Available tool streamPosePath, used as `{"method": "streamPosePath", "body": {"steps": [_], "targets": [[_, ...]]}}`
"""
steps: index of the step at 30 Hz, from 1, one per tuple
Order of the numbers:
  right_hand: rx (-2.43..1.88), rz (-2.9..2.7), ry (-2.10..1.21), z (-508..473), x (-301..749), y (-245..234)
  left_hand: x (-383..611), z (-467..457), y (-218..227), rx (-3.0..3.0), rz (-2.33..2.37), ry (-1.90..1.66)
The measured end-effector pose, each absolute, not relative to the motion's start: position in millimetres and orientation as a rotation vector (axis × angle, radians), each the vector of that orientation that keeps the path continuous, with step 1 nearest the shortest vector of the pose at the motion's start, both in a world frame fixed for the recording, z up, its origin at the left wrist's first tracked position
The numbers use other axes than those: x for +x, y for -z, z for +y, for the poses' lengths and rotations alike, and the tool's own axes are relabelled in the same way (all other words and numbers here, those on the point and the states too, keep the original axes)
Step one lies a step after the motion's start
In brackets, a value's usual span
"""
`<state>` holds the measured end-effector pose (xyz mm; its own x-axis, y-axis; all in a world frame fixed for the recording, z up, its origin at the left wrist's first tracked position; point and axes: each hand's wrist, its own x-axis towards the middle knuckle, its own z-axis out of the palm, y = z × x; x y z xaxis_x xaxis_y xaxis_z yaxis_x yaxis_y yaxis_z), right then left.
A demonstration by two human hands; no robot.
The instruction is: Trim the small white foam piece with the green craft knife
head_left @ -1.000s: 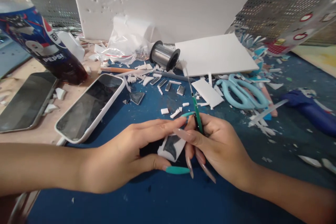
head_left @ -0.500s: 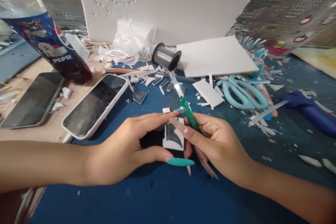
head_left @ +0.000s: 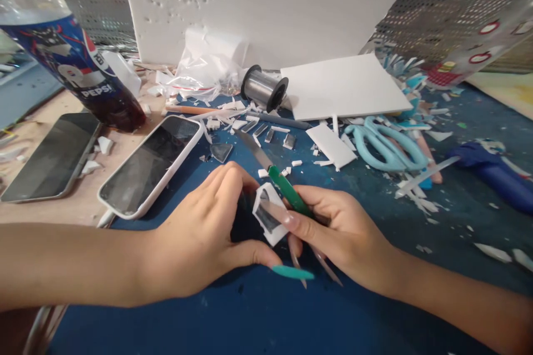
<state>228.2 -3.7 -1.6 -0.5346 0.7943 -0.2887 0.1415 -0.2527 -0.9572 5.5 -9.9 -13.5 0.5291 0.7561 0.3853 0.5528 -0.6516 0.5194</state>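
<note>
My right hand pinches a small white foam piece with a dark grey patch on its upper face, the thumb lying across it. In the same hand is a green craft knife, its blade pointing up and left, away from me. My left hand is just left of the piece, its fingers curled and its thumb, with a long turquoise nail, stretched out below. A gap shows between that thumb and the fingers; whether the hidden fingertips touch the foam I cannot tell. Several small grey-topped bits lie beyond the blade.
Two phones and a Pepsi bottle are at left. A wire spool, a plastic bag and white foam sheets lie behind. Light-blue scissors and a blue glue gun are at right, among scraps.
The foam piece has turned and tilted in my right hand. My left fingers have drawn back from its top edge and curled. The knife blade has swung to the left.
</note>
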Motion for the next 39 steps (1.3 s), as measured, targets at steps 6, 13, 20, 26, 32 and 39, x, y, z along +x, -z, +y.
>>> {"method": "streamPosePath", "body": {"steps": [6,13,20,26,32,39], "targets": [[-1.109,-1.544,-1.903,1,232,6,-1,-2,13,2.74,0.95,-0.83],[-1.142,-1.479,-1.906,0,228,3,1,1,9,2.762,0.901,-0.769],[-1.166,-1.583,-1.757,-3,225,6,6,-4,14,2.547,0.818,-0.753],[-1.117,-1.574,-1.522,-4,230,6,3,-6,9,2.309,0.819,-0.722],[-1.172,-1.877,-0.945,5,254,-3,1,-2,6,2.0,0.903,-0.746],[-1.195,-2.077,-0.774,0,266,12,2,-2,12,1.586,0.987,-0.763]]}}
